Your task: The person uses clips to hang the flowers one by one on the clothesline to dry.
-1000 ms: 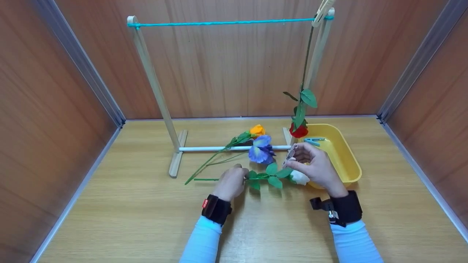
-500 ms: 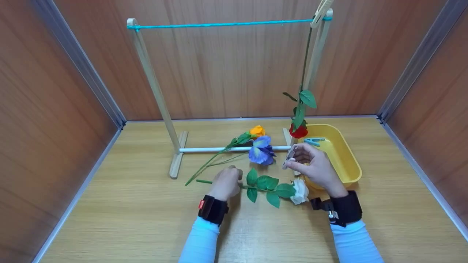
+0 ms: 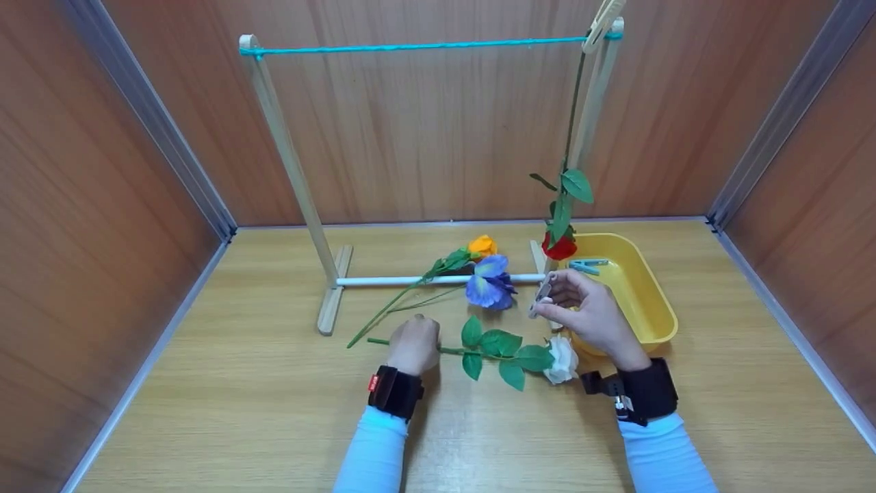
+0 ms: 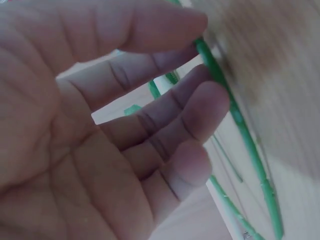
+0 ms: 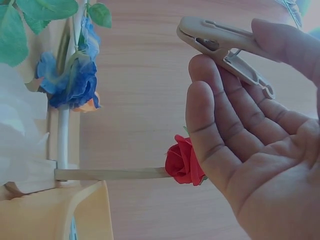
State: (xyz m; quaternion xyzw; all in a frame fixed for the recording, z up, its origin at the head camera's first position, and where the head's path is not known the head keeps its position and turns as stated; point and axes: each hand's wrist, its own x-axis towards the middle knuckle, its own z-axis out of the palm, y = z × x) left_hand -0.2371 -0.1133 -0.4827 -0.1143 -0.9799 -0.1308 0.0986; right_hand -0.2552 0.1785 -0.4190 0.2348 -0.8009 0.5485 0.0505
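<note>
A white rose point(image 3: 562, 360) with a green leafy stem lies crosswise near the front of the table. My left hand point(image 3: 414, 344) pinches its stem point(image 4: 245, 130) between thumb and index fingertip, the other fingers loosely curled beside it. To the right, my right hand point(image 3: 592, 311) holds a beige clothespin point(image 5: 215, 37) between thumb and fingers, above the rose's bloom and by the yellow tray. Upside down from the teal cord point(image 3: 424, 47) hangs a red rose point(image 3: 560, 245), its stem end gripped by another clothespin point(image 3: 603, 26) at the cord's right end.
A wooden rack with a left post point(image 3: 287, 150) and a white bottom bar point(image 3: 383, 281) stands behind the hands. A purple flower point(image 3: 487, 284) and an orange flower point(image 3: 482, 246) lie across that bar. Blue clothespins point(image 3: 586, 266) sit in the yellow tray point(image 3: 660, 311).
The white rose has come toward the front edge, its bloom now out from under my right hand. My left hand has slid leftward along the stem. The right hand stays in place.
</note>
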